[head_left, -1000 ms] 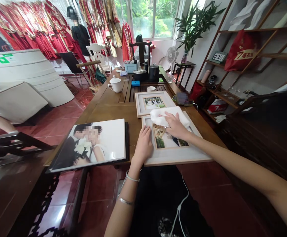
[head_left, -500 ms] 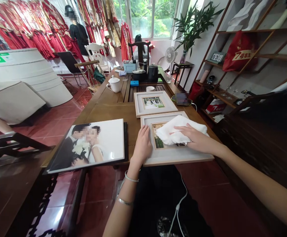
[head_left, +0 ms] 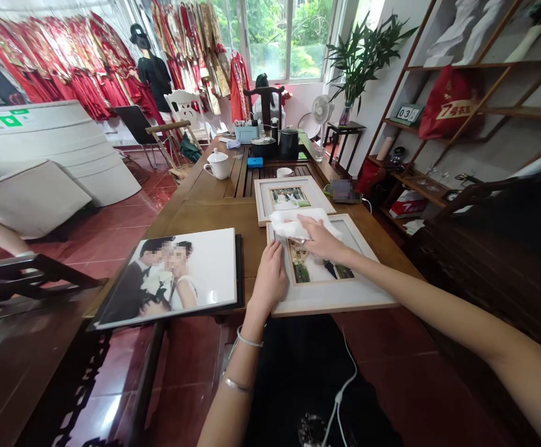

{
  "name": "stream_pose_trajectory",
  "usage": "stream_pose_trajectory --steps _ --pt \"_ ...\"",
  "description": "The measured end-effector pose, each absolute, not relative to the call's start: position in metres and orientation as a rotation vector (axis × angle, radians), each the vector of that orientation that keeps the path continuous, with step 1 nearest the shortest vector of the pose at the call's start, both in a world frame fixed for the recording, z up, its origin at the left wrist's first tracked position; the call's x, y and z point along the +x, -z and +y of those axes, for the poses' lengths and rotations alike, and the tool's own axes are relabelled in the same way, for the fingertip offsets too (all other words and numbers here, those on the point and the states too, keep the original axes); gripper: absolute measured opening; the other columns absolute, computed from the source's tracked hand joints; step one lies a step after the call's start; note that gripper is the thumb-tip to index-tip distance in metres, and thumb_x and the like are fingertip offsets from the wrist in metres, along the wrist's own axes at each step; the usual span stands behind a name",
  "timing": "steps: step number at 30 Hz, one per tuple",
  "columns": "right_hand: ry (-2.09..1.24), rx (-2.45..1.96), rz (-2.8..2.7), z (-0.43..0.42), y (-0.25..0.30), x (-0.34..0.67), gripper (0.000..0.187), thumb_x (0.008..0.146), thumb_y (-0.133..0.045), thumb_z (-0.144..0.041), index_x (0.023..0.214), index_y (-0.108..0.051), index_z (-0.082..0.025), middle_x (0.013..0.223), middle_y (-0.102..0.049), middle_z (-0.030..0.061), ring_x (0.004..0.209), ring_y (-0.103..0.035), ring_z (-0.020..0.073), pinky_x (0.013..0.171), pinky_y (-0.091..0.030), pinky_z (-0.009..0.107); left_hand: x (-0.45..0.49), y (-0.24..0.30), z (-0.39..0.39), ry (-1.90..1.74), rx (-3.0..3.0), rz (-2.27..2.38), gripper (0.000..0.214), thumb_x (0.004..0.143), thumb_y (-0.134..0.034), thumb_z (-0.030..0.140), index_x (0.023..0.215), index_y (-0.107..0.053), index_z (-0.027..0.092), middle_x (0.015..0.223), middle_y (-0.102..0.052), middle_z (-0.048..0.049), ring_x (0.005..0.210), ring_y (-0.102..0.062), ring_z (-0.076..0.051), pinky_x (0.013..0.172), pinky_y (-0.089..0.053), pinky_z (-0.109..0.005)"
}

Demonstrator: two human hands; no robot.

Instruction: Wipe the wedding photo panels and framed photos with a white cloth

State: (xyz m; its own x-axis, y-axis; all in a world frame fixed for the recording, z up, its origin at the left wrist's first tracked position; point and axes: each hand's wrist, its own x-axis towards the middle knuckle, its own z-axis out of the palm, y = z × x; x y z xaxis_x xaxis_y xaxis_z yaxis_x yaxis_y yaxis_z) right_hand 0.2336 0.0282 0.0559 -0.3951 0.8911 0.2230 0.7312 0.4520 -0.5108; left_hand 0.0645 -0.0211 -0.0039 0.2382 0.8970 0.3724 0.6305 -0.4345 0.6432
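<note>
A pale wooden picture frame [head_left: 335, 305] with a wide light mat and a small photo lies flat at the table's near edge. My left hand [head_left: 271, 276] grips its left side, fingers along the rim. Bunched under my right hand [head_left: 319, 239] is a white cloth [head_left: 283, 222], pressed on the frame's far left part. The forearm crosses over the frame and hides some of the photo. A second framed photo [head_left: 262, 202] lies just beyond, close against the first. To the left rests a large wedding photo panel [head_left: 214, 264] on a dark backing.
A white lidded teapot [head_left: 218, 166], a small white cup [head_left: 284, 172], a blue box [head_left: 254, 162] and a black kettle [head_left: 289, 144] stand farther back. A phone [head_left: 344, 190] with a cable lies right of the frames. A dark wooden chair [head_left: 33, 279] is at left, shelves [head_left: 461, 118] at right.
My right hand has swept the cloth from the frame's middle right to its far left corner, uncovering much of the photo. My left hand stays on the frame's left side.
</note>
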Motion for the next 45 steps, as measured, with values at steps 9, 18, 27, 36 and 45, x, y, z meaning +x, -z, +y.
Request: stream_pose_trajectory --steps 9,18,27,36,45 --pt "-0.398 -1.329 -2.704 0.021 -0.057 0.239 0.083 0.071 -0.040 -0.005 0.148 -0.024 -0.028 0.156 -0.022 0.0018 0.144 -0.003 0.0314 0.097 0.002 0.080 0.067 -0.006 -0.028 -1.142 2.100 1.377 0.037 0.088 -0.032 0.008 0.123 -0.046 0.007 0.129 -0.048 -0.0210 0.129 -0.042 -0.025 0.111 -0.033 -0.045" --pt "-0.551 -1.221 -2.724 -0.017 -0.058 0.256 0.086 0.064 -0.041 -0.005 0.147 -0.027 -0.022 0.152 -0.031 0.0090 0.144 -0.009 0.0266 0.104 0.001 0.072 0.076 -0.022 -0.026 -1.059 1.891 1.466 0.048 0.097 -0.027 0.035 0.136 -0.033 0.008 0.133 -0.040 -0.0193 0.131 -0.040 -0.025 0.112 -0.030 -0.044" --pt "-0.798 -0.939 -2.731 -0.060 -0.072 0.264 0.083 0.065 -0.041 -0.002 0.145 -0.034 -0.025 0.149 -0.038 0.0053 0.143 -0.016 0.0215 0.109 0.013 0.061 0.076 -0.034 -0.018 -0.829 1.899 1.472 0.053 0.096 -0.022 0.045 0.128 -0.050 0.014 0.144 -0.044 -0.0149 0.142 -0.027 -0.027 0.116 -0.022 -0.046" --pt "-1.131 -0.788 -2.790 -0.109 -0.114 0.281 0.078 0.066 -0.045 -0.001 0.139 -0.045 -0.026 0.142 -0.049 0.0027 0.138 -0.031 0.0232 0.113 0.010 0.054 0.068 -0.018 -0.018 -0.833 2.213 1.472 0.048 0.096 -0.029 0.031 0.132 -0.046 0.006 0.142 -0.048 -0.0178 0.140 -0.031 -0.025 0.116 -0.027 -0.044" --pt "-0.498 -1.469 -2.634 -0.128 -0.102 0.330 0.066 0.069 -0.044 -0.005 0.130 -0.055 -0.027 0.136 -0.055 0.0018 0.134 -0.038 0.0256 0.115 -0.017 0.051 0.066 -0.013 -0.019 -0.838 2.319 1.437 0.043 0.095 -0.030 0.023 0.131 -0.048 0.006 0.141 -0.047 -0.0194 0.140 -0.032 -0.025 0.115 -0.030 -0.047"
